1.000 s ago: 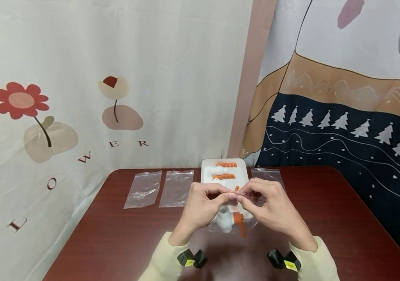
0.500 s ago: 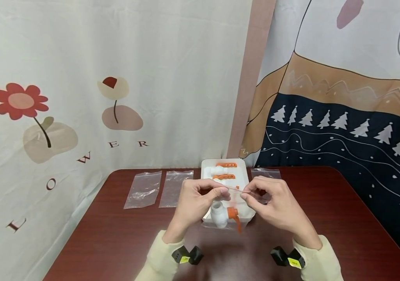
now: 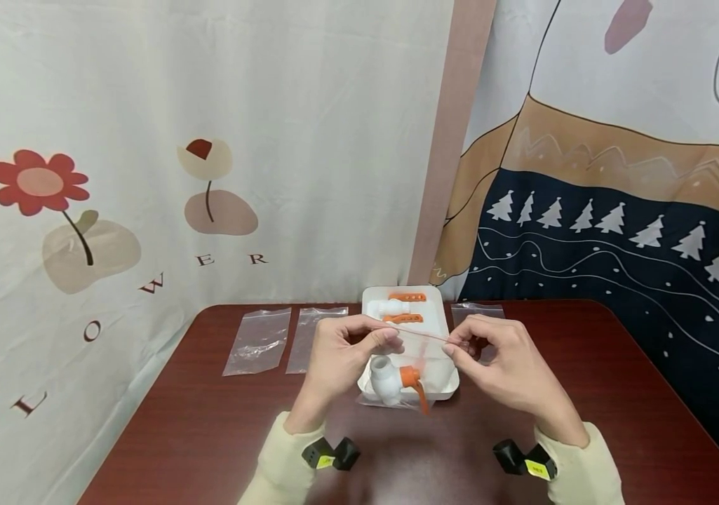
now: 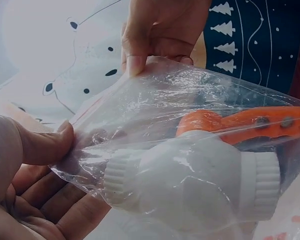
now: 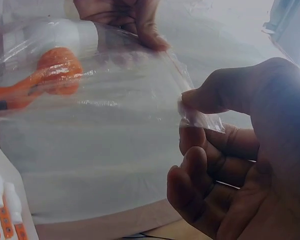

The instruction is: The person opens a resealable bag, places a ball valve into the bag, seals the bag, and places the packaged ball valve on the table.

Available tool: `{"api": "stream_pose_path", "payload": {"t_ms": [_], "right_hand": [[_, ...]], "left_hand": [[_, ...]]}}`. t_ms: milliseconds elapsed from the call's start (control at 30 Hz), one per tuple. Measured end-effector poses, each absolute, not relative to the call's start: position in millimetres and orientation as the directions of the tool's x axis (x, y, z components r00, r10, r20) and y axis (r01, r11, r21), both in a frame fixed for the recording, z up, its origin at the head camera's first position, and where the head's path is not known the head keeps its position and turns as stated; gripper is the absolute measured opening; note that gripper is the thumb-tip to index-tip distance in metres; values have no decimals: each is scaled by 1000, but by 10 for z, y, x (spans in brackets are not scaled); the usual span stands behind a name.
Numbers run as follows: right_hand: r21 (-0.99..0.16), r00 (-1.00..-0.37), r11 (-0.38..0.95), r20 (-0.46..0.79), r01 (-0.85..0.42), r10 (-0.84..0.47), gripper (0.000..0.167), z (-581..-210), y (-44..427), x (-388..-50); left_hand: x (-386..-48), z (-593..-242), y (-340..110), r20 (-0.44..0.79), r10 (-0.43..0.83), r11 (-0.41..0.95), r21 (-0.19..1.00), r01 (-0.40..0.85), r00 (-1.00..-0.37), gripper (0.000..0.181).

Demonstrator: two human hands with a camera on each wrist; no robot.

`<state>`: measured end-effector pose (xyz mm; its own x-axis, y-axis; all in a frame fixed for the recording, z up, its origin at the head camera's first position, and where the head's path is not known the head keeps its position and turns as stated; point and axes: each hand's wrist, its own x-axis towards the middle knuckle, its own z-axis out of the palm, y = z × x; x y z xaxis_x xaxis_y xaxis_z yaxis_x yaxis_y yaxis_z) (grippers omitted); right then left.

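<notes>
Between my hands hangs a clear zip bag (image 4: 155, 95) with a white plastic ball valve (image 4: 190, 185) inside, its orange lever (image 4: 260, 125) showing through the film. My left hand (image 3: 340, 351) pinches the bag's top edge at one corner between thumb and fingers. At the other end of that edge, my right hand (image 3: 498, 358) pinches the corner, thumb against forefinger in the right wrist view. The reddish zip line runs fairly straight from hand to hand. In the head view the valve hangs low in the bag, in front of the white tray (image 3: 368, 298).
More white valves with orange levers (image 3: 406, 297) lie in the tray. Two flat clear bags (image 3: 258, 341) (image 3: 315, 344) lie left of it on the dark red table (image 3: 207, 421). Another clear bag (image 3: 479, 311) lies behind my right hand. A printed curtain (image 3: 334, 140) rises behind the table.
My hands have moved apart from nearly touching, drawing the bag's top edge out between them. The bag with the valve has shifted a little left.
</notes>
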<state>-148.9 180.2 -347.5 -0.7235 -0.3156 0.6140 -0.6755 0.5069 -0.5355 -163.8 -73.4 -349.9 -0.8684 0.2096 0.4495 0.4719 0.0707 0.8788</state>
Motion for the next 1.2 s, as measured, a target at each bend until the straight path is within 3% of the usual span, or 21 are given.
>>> {"api": "stream_pose_path", "payload": {"t_ms": [433,700,933,1200], "right_hand": [[-572,-764,518,563,-636,-316,19,-3428,1926,-1470],[-653,-816,491,491,-577,-306,12,-3466,1928,-1529],[-716,-832,437,395,-544,-389,17,-3619,1839,-1637],[-776,-807,343,336,-529,-485,19,-3771,1728,-1744]], "left_hand": [[-1646,-3480,-760,412,189,44,903,427,-891,13],[-1620,-3483,-718,383,139,-2,922,387,-913,16],[-1601,-3487,-703,386,120,-28,922,386,-914,17],[-1606,-3502,-668,402,130,-46,916,399,-907,18]]}}
